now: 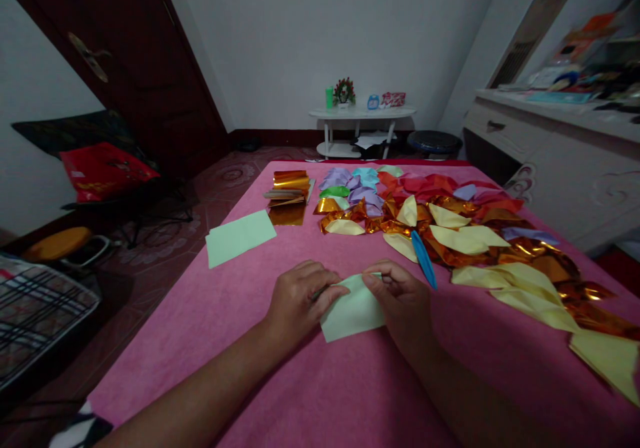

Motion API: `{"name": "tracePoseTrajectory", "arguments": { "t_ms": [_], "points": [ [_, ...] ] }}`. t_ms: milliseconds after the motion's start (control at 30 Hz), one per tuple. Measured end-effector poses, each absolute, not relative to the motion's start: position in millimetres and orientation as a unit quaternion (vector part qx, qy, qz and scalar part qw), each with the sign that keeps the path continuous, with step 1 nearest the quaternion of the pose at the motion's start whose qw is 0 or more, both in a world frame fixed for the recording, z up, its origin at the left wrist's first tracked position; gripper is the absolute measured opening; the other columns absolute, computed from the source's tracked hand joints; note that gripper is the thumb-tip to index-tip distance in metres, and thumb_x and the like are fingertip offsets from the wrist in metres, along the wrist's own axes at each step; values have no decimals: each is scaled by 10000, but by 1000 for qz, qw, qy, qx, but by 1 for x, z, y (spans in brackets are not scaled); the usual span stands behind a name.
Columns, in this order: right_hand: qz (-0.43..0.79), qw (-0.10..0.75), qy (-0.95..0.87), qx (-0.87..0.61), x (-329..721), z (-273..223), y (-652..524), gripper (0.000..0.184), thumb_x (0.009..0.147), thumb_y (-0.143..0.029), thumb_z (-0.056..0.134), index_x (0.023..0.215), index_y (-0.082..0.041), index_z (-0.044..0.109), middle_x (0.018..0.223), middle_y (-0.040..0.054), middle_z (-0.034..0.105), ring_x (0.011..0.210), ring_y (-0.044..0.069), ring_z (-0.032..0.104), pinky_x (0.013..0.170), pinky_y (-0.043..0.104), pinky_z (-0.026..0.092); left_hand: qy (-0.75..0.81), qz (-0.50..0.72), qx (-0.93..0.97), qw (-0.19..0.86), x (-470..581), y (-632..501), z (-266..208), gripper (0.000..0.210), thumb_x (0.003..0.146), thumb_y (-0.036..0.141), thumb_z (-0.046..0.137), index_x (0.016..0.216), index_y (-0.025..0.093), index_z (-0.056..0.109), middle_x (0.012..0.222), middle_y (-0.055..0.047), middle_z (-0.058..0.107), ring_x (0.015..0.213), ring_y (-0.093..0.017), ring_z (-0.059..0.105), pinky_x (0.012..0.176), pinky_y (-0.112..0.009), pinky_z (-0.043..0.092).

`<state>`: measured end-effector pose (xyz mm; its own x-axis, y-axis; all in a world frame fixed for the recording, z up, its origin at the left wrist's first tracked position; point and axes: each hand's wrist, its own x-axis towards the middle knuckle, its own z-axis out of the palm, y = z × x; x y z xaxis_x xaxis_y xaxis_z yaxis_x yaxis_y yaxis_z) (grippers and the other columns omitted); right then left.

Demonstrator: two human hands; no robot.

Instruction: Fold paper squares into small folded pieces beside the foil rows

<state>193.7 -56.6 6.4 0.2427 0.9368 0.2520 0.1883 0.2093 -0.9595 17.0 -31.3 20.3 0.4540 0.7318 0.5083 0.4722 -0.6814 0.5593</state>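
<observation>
A pale green sheet of paper [351, 316] is held between both hands above the pink tablecloth. My left hand [301, 293] pinches its left upper edge between thumb and fingers. At the right upper edge, the thumb and fingers of my right hand [404, 299] are closed on the same sheet. More pale green paper [241, 237] lies flat at the left. To the right are folded cream paper pieces [467, 239] and shiny gold foil pieces [360, 216], with a blue folded piece [424, 259] nearest my right hand.
A stack of gold foil sheets [289, 198] stands on the pink-covered table [200, 341]. Purple folded pieces [367, 199] and red ones [425, 185] crowd the far right side. Beyond are a white side table [363, 112], a dresser [555, 141] and a chair with a red bag [105, 170].
</observation>
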Motion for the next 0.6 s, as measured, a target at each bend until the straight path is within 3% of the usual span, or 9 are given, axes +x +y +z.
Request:
{"name": "tracePoseTrajectory", "arguments": {
  "t_ms": [133,600],
  "points": [
    [333,571,-527,-534,193,6,-57,128,777,-290,639,709,-181,640,637,-28,587,532,107,510,463,195,374,346,350,858,146,15,-32,19,166,879,271,559,880,166,688,730,-48,647,691,-141,562,636,-249,415],
    [335,568,-529,-535,195,7,-58,115,765,-277,644,703,-180,658,652,-22,615,545,109,530,482,198,385,340,338,866,142,15,-31,24,197,897,253,522,802,168,673,673,-32,609,669,-130,557,635,-233,413]
  ]
}}
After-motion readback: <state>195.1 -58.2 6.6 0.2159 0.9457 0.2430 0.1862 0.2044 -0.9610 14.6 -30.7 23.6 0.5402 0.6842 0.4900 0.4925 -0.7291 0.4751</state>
